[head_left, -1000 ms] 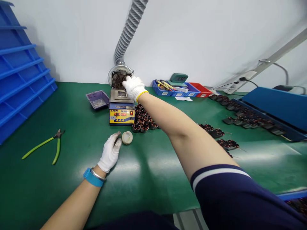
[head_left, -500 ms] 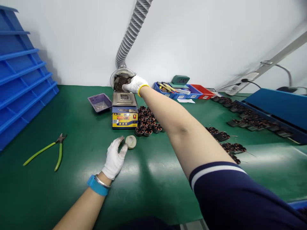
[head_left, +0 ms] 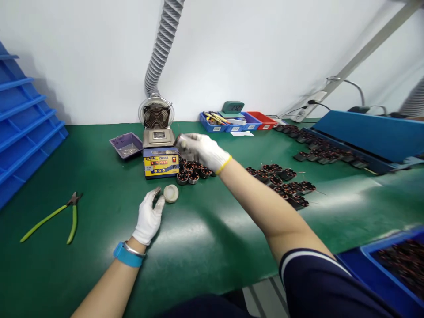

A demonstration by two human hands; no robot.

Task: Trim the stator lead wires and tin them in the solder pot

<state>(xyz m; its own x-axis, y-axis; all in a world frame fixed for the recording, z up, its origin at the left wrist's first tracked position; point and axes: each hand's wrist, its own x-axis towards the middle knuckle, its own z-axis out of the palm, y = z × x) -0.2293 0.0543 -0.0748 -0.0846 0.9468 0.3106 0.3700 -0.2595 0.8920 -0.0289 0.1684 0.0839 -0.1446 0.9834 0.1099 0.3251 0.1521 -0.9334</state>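
Note:
My right hand, in a white glove with a yellow cuff, is closed on a motor stator, blurred and mostly hidden by the fingers. It hovers over a cluster of copper-wound stators, to the right of the solder pot with its yellow display panel. Gloved in white with stained fingertips, my left hand rests on the green table with thumb and fingers apart. Just right of its fingertips stands a small pale round cup; whether they touch I cannot tell.
Green-handled cutters lie at left, near stacked blue trays. A purple tray sits beside the pot, below a grey hose. More stators stand at right. Small blue bins and a red bin line the wall.
My right hand has drawn back from above the solder pot toward the right and nearer to me, with a stator in it. My left hand stays by the cup. The view has swung right.

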